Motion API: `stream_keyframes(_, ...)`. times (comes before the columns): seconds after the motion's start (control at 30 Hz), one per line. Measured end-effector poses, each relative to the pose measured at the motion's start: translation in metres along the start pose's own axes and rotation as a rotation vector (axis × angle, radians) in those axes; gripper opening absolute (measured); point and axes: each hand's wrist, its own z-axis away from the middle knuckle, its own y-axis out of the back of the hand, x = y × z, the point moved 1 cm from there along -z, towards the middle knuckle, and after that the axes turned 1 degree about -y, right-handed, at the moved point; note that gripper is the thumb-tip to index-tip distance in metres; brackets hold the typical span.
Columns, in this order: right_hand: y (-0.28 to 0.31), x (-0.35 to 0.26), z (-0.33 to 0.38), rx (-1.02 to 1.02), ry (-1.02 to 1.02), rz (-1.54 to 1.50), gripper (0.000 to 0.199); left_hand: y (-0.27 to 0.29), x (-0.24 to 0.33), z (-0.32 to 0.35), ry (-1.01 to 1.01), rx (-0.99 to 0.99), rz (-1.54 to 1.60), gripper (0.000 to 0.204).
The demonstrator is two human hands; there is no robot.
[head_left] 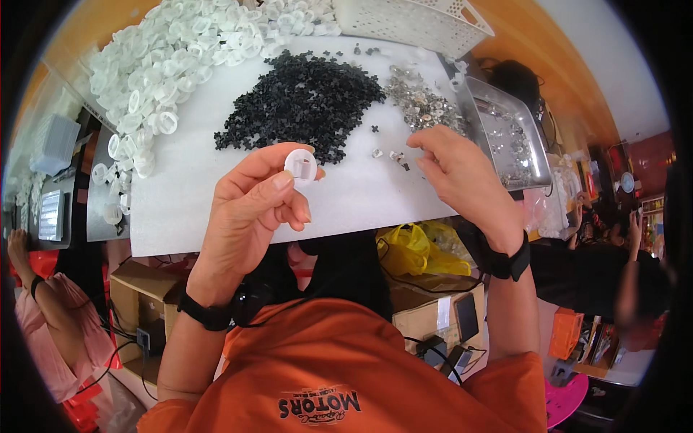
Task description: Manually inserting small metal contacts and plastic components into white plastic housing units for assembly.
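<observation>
Between the thumb and fingers of my left hand (pixel 249 198) is a small round white plastic piece (pixel 302 160) with a slot in its face, held up above the table's front half. My right hand (pixel 458 173) hovers over the right side of the table, thumb and forefinger apart, with nothing visible between them. Close to its fingertips lie a few small metal pieces (pixel 398 157). Beyond them spreads a pile of small shiny metal parts (pixel 422 101). A large heap of black cross-shaped pieces (pixel 299 101) covers the middle of the table.
Many white plastic pieces (pixel 166 61) are heaped at the far left. A white perforated basket (pixel 419 25) stands at the back, and a metal tray (pixel 538 162) at the right. Below the white tabletop (pixel 188 209) are cardboard boxes and a yellow bag (pixel 419 249). Other people sit on both sides.
</observation>
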Motion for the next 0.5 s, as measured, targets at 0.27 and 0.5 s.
stream_keyframes(0.27, -0.003, -0.008, -0.011, -0.001, 0.096, 0.039, 0.014, -0.002, -0.002, 0.0, 0.011, 0.006, 0.003, 0.031)
stream_keyframes(0.5, -0.014, -0.018, -0.022, -0.025, 0.023, 0.232, 0.013, -0.002, -0.005, -0.001, 0.007, 0.013, 0.002, 0.032)
